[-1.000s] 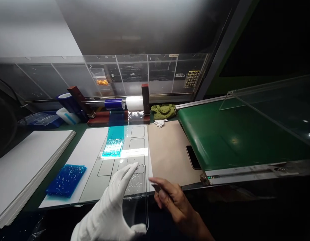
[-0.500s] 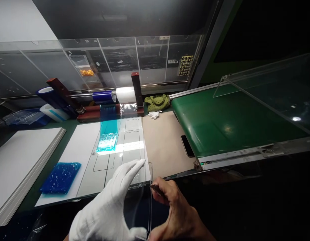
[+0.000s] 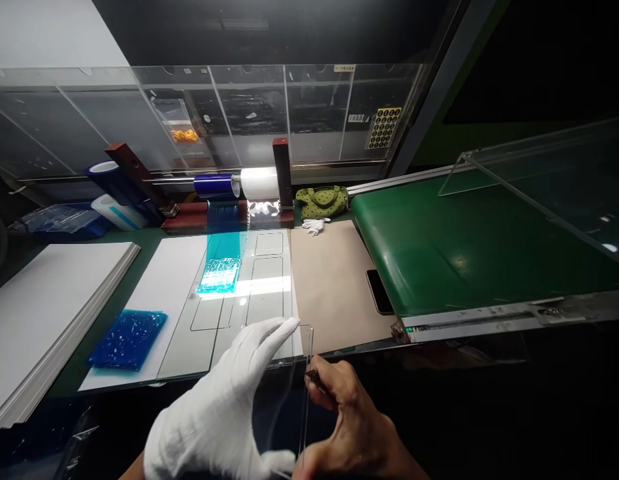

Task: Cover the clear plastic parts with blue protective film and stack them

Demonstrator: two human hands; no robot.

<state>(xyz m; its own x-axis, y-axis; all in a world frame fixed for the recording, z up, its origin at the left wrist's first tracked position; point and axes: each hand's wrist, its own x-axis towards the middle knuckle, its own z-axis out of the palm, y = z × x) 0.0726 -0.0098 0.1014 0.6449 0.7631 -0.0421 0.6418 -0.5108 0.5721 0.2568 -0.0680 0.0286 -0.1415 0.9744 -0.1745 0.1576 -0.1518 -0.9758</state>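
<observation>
In a white glove, my left hand (image 3: 214,400) grips a clear, thin rectangular panel (image 3: 280,400) by opposite edges, fingers at the top and thumb at the bottom. The panel is tilted up in front of the table's near edge. My bare right hand (image 3: 354,420) is at the panel's right edge, with a small dark brown piece (image 3: 318,381) pinched between its fingers. That piece rests at or very near the edge; its exact kind cannot be made out. The right thumb lies by the panel's lower corner.
Beyond the hands lies an outlined glass sheet (image 3: 269,310) with teal film (image 3: 222,247) drawn from a roll stand (image 3: 283,180). Left are a blue film stack (image 3: 129,340) and a white sheet stack (image 3: 54,287). Right are a phone (image 3: 378,292) and a green conveyor belt (image 3: 439,253).
The whole view has shifted slightly, so the table things appear further right. Both hands keep nearly the same grip on the panel and the brown piece.
</observation>
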